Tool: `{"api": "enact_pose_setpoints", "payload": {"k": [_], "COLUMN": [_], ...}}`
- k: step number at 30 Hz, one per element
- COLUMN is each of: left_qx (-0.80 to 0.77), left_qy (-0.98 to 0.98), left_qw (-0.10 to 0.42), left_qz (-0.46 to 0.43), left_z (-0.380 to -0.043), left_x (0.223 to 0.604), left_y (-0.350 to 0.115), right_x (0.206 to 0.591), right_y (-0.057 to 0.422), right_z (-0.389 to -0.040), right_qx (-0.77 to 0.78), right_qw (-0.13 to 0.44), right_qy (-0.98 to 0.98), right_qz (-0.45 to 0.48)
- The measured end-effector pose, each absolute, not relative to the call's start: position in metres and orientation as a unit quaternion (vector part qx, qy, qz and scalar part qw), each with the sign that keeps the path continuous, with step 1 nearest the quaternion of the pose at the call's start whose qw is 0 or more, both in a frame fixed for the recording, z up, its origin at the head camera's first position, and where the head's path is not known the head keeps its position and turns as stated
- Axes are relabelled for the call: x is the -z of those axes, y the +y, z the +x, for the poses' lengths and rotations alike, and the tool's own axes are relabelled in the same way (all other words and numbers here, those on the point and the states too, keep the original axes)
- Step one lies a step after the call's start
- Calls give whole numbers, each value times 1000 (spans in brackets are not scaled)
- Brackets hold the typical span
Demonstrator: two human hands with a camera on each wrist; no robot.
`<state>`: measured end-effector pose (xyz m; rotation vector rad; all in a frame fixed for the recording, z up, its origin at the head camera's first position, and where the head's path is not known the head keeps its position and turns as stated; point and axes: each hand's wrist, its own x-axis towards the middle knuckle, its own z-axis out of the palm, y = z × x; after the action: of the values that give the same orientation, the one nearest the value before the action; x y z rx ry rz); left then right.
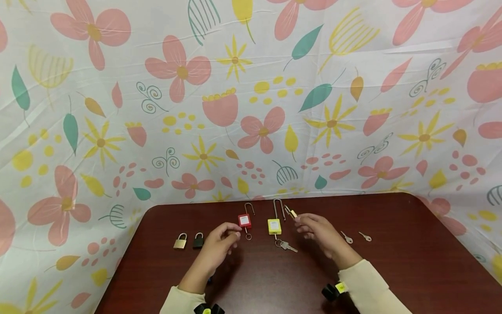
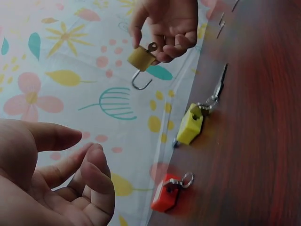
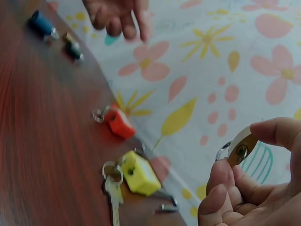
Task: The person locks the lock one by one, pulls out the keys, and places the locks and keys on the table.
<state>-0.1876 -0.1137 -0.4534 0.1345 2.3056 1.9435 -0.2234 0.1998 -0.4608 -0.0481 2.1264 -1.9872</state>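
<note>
Between thumb and fingertips my right hand (image 1: 319,234) pinches a small brass padlock (image 2: 141,59), raised off the table. Its shackle hangs unlocked, and a key (image 2: 152,46) sticks out of its body. My left hand (image 1: 218,245) holds nothing; its fingers are loosely bent beside a red padlock (image 1: 244,221). That padlock lies with its shackle released and a ring at its keyhole. A yellow padlock (image 1: 274,226) with a long released shackle lies between the hands, and keys (image 1: 289,247) on a ring hang from its keyhole.
Left of my left hand lie a brass padlock (image 1: 180,242) and a black padlock (image 1: 198,241), both with shackles closed. A blue padlock (image 3: 42,23) is mostly hidden behind my left wrist in the head view. Two loose keys (image 1: 347,237) lie at right. Floral cloth hangs behind the table (image 1: 274,288).
</note>
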Motion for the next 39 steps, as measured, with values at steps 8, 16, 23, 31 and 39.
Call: {"api": "enact_pose_setpoints", "payload": {"k": [8,16,23,31,39], "left_qx": [-658,-687,-710,-722,-703], "left_qy": [749,719,692,676,688], "left_qw": [55,73,75,85,109], "left_qz": [60,79,107,121,144], "left_z": [-194,-199,-200,-197,-195], "left_x": [447,443,439,436,438], "left_y": [-92,-71,-60,-54,-52], "right_x": [448,442,444,449,454], "right_y": [191,181,174,170,168], "right_z": [-210,-202,-202,-200,-195], "right_qx": [713,755,791,805,811], "right_qw": [154,211,267,305,347], "right_qy": [679,598,497,433,401], "right_qz": [-87,-168,-236,-267,-247]}}
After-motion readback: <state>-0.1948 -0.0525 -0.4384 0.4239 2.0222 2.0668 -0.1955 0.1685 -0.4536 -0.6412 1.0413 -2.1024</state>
